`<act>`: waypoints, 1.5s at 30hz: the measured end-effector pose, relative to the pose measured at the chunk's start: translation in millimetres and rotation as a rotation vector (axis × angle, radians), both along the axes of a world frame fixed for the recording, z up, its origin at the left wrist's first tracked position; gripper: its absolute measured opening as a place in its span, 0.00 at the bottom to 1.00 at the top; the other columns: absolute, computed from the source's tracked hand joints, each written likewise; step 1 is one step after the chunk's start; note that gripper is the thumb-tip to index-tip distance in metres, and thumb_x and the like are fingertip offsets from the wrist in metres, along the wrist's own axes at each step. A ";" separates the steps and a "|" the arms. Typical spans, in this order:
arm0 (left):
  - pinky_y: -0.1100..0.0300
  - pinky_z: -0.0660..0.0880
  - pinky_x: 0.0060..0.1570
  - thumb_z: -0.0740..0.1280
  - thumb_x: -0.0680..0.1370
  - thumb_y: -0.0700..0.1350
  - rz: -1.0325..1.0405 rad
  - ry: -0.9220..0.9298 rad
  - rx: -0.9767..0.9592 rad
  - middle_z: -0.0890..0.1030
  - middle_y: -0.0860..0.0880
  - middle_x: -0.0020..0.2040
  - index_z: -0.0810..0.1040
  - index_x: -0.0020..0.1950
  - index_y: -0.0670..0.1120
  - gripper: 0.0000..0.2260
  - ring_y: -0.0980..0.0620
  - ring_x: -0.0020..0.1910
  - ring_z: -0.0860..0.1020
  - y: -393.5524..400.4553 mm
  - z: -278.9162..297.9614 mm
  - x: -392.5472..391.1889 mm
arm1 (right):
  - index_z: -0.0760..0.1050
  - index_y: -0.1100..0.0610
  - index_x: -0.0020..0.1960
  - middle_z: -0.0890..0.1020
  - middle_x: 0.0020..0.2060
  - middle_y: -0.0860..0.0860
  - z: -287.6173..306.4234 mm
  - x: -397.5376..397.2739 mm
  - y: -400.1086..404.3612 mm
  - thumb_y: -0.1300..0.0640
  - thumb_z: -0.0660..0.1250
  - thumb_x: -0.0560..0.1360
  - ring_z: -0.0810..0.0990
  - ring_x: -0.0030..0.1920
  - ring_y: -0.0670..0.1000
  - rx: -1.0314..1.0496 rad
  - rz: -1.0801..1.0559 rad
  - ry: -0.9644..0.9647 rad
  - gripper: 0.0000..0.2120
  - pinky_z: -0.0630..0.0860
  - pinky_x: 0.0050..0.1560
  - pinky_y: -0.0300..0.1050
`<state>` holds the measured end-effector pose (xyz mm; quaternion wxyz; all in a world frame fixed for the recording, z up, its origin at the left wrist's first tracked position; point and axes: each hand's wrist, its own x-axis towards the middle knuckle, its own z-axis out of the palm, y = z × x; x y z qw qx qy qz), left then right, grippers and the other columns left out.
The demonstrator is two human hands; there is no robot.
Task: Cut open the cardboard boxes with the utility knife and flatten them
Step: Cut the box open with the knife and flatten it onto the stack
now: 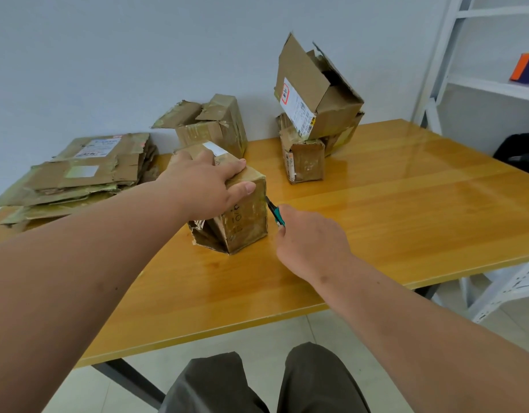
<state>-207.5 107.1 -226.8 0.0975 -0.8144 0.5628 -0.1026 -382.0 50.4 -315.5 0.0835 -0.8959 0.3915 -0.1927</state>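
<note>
A small worn cardboard box [242, 225] stands near the middle of the wooden table [406, 210], its lower left side torn open. My left hand [206, 186] grips the box from above, fingers over the top and thumb on its front face. My right hand [311, 236] holds a teal utility knife [274, 214] whose blade tip touches the box's right edge. Behind it sits another opened box [215, 128]. At the back right an open box with a shipping label [314, 93] rests on two smaller boxes [305, 159].
A pile of flattened cardboard [81, 177] lies at the table's left end against the grey wall. A white metal shelf unit [478, 84] stands to the right, with a dark bag [519, 150] below it. My knees [257, 383] are under the table's near edge.
</note>
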 end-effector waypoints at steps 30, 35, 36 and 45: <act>0.45 0.62 0.64 0.32 0.65 0.75 -0.010 0.029 0.019 0.64 0.43 0.70 0.45 0.76 0.67 0.39 0.37 0.64 0.64 7.9 -2.6 7.8 | 0.64 0.49 0.38 0.75 0.34 0.48 6.9 -2.2 5.4 0.56 0.59 0.77 0.74 0.34 0.49 0.141 0.035 -0.050 0.10 0.67 0.31 0.45; 0.46 0.62 0.63 0.32 0.65 0.74 -0.019 0.007 0.013 0.65 0.43 0.69 0.46 0.76 0.67 0.39 0.37 0.63 0.65 5.5 -3.4 6.0 | 0.66 0.50 0.39 0.75 0.36 0.48 1.4 0.7 4.4 0.57 0.59 0.76 0.75 0.35 0.49 0.190 0.010 0.022 0.08 0.65 0.31 0.45; 0.46 0.62 0.63 0.32 0.66 0.74 -0.020 0.008 0.016 0.65 0.43 0.69 0.46 0.76 0.67 0.39 0.37 0.63 0.65 5.1 -3.1 6.0 | 0.67 0.50 0.38 0.76 0.35 0.48 1.2 1.6 5.1 0.57 0.60 0.75 0.75 0.35 0.49 0.190 -0.004 0.070 0.07 0.66 0.31 0.44; 0.44 0.63 0.64 0.35 0.65 0.76 -0.007 0.103 0.061 0.63 0.45 0.70 0.46 0.75 0.69 0.38 0.38 0.65 0.63 10.5 2.6 8.3 | 0.71 0.54 0.37 0.75 0.31 0.50 6.4 -0.7 -4.8 0.61 0.60 0.69 0.75 0.28 0.50 0.352 0.006 0.181 0.04 0.69 0.28 0.42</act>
